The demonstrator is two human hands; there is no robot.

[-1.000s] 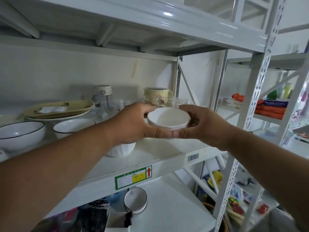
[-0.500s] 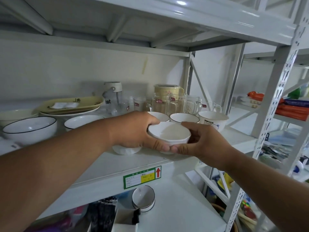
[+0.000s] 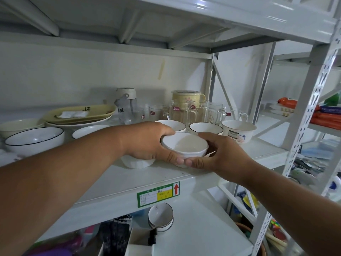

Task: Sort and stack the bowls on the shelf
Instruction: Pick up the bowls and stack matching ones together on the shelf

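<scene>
At frame centre, a bowl [image 3: 184,145] sat between both hands (mugs [image 3: 195,111] behind it), another bowl [image 3: 137,162] left.

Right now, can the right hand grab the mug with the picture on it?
Probably not yet: the right hand and left hand both hold the small white bowl. The mug stands close behind, with nothing in between.

Two bare hands, the left hand [image 3: 147,143] and right hand [image 3: 219,154], grip a small white bowl [image 3: 184,146] at the front of a white metal shelf [image 3: 140,180], beside another white faceted bowl [image 3: 137,162]; black-rimmed bowls [image 3: 205,127], glass mugs [image 3: 198,113] and plates [image 3: 79,115] stand behind.
</scene>
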